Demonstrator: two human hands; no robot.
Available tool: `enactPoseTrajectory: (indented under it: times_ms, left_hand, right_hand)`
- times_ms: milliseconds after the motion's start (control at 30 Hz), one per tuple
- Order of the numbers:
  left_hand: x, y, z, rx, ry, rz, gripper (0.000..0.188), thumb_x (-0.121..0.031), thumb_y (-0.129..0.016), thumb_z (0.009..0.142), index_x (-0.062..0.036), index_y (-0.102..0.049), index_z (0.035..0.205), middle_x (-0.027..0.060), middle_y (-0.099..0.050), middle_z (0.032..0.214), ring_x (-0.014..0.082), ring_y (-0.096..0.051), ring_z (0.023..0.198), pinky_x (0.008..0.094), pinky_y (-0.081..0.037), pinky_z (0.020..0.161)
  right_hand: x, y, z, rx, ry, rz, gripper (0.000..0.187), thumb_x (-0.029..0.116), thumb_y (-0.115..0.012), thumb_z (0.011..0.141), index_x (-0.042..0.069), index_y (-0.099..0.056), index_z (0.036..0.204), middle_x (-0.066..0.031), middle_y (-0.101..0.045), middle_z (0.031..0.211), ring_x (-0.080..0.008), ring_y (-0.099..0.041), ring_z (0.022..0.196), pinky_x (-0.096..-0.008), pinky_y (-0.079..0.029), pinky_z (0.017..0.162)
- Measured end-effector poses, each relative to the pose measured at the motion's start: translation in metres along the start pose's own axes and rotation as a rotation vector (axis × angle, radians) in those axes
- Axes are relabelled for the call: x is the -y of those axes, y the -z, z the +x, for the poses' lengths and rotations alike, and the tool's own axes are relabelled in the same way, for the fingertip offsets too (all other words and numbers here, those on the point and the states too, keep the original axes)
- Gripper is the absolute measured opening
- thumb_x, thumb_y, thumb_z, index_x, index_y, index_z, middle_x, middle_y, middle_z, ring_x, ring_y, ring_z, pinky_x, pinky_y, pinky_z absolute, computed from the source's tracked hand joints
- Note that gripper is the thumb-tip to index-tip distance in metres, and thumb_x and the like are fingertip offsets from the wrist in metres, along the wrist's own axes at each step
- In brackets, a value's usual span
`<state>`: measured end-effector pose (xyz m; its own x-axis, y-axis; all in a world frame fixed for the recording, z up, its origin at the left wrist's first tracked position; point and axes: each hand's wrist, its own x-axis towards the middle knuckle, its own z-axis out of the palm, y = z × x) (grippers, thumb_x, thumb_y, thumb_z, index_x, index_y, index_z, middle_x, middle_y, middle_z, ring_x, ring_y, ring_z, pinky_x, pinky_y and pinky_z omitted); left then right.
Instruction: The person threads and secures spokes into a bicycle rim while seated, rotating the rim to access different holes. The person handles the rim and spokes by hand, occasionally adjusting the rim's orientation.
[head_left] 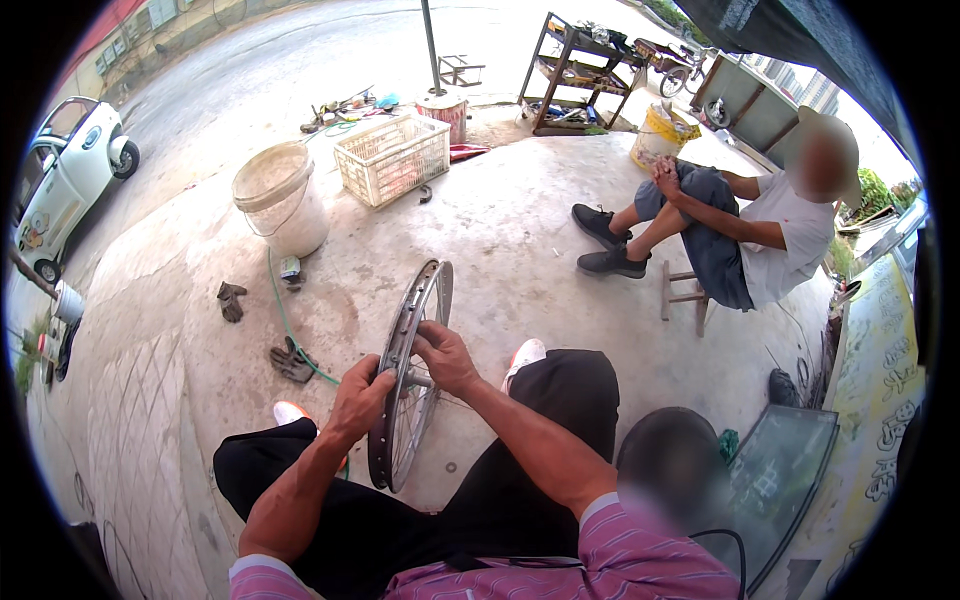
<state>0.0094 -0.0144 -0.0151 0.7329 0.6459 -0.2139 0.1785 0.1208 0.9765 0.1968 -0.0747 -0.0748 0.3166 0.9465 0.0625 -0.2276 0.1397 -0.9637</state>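
A bicycle wheel (pixel 384 440) with a metal rim and thin spokes stands on edge between my knees, no tyre on it. My left hand (pixel 360 400) is closed on the near left side of the rim, thumb on top. My right hand (pixel 446 360) has its fingers bent and pressed together at the rim and spokes on the other side. What the right fingertips pinch, if anything besides the wheel, is too small to make out. The wheel's hub shows just below the right hand.
Two dark gloves (pixel 291 360) (pixel 231 300) and a green hose (pixel 281 305) lie on the concrete. Beyond stand a bucket (pixel 290 235), a plastic crate (pixel 400 160) and a tool rack (pixel 580 75). A person (pixel 790 230) sits on a stool at the right, hands clasped round a knee.
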Motion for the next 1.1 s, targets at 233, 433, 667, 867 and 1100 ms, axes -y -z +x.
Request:
enactPoseTrajectory:
  times_ms: [233,433,667,867,1100]
  left_hand:
    - [-0.012,-0.001,-0.011,-0.078,0.065,-0.131,0.021,-0.017,-0.053,0.101,0.0003,-0.061,0.11,0.0041,-0.067,0.085,0.0111,-0.066,0.078,0.0245,-0.049,0.067]
    - [-0.007,-0.003,-0.011,-0.087,-0.053,0.015,0.026,-0.023,-0.058,0.098,0.0029,-0.063,0.1,0.0057,-0.062,0.081,0.0107,-0.054,0.078,0.0311,-0.047,0.072]
    - [-0.013,0.0,-0.021,-0.071,-0.048,-0.083,0.025,-0.017,-0.055,0.1,0.004,-0.064,0.109,0.0054,-0.067,0.087,0.0097,-0.059,0.08,0.0297,-0.05,0.073]
    - [-0.011,0.001,-0.019,-0.086,-0.064,-0.042,0.027,-0.019,-0.056,0.099,0.0047,-0.064,0.108,0.0053,-0.067,0.088,0.0101,-0.059,0.081,0.0301,-0.05,0.073]
    - [-0.004,0.003,-0.017,-0.105,-0.06,-0.046,0.027,-0.02,-0.056,0.098,0.0042,-0.066,0.107,0.0061,-0.067,0.087,0.0104,-0.058,0.082,0.0305,-0.049,0.074]
  right_hand:
    - [0.016,-0.019,0.002,-0.009,-0.035,0.091,0.019,0.009,-0.062,0.101,0.0,-0.064,0.117,-0.0033,-0.07,0.103,-0.0113,-0.064,0.095,-0.0291,-0.053,0.086]
    - [0.012,-0.011,-0.002,-0.028,-0.037,0.125,0.018,0.007,-0.06,0.1,0.003,-0.063,0.117,-0.0045,-0.068,0.108,-0.0127,-0.064,0.1,-0.0293,-0.051,0.089]
    - [0.011,-0.01,0.001,0.056,-0.085,0.121,0.02,0.008,-0.061,0.099,0.003,-0.061,0.118,-0.0035,-0.066,0.108,-0.0139,-0.064,0.099,-0.0306,-0.051,0.089]
    - [0.006,-0.012,0.0,0.007,-0.014,0.074,0.02,0.007,-0.062,0.098,0.002,-0.061,0.118,-0.0046,-0.066,0.109,-0.0138,-0.063,0.099,-0.0303,-0.051,0.088]
    - [0.004,-0.016,0.001,-0.071,-0.018,0.043,0.013,0.01,-0.063,0.1,0.003,-0.064,0.11,-0.0009,-0.067,0.098,-0.0088,-0.06,0.087,-0.0246,-0.048,0.077]
